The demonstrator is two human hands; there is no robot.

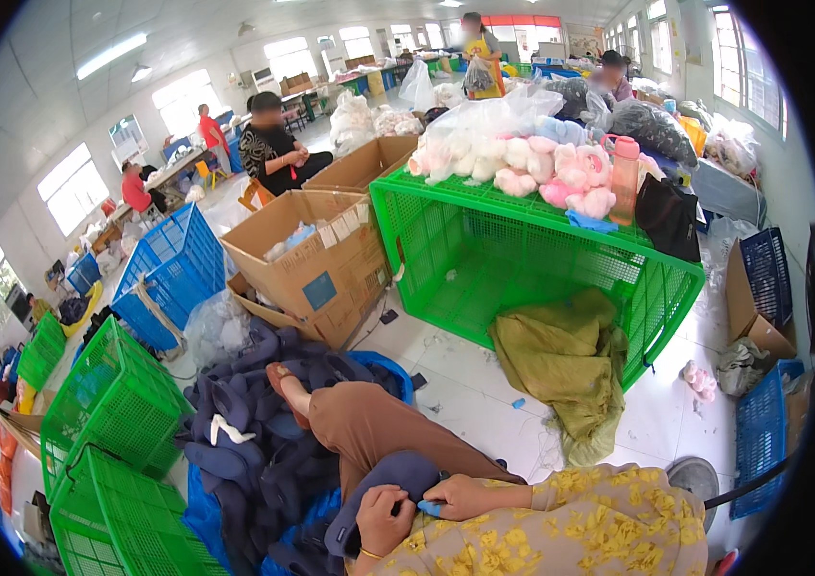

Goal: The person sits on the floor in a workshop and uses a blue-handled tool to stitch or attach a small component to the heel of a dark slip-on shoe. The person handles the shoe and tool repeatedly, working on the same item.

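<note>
Across my lap lies a navy stuffed cushion (396, 478), long and curved, perhaps a neck pillow. My left hand (385, 521), with a yellow band at the wrist, is closed over its near edge with the fingers bent. Close beside it, my right hand (463, 496) pinches at the cushion's right edge; a blue cover sits on a fingertip. Whatever is between those right fingers is too small to make out. A heap of similar navy stuffed cushions (268, 461) fills a blue sheet (204, 509) left of my legs, with a white scrap (231, 429) on top.
Green plastic crates (114, 394) stand at the left. Ahead are a cardboard box (316, 264) and a large green crate (523, 274) on its side, with pink plush toys (575, 178) and a pink bottle (624, 182) on top. Olive cloth (566, 360) hangs from it. Several people sit or stand farther off.
</note>
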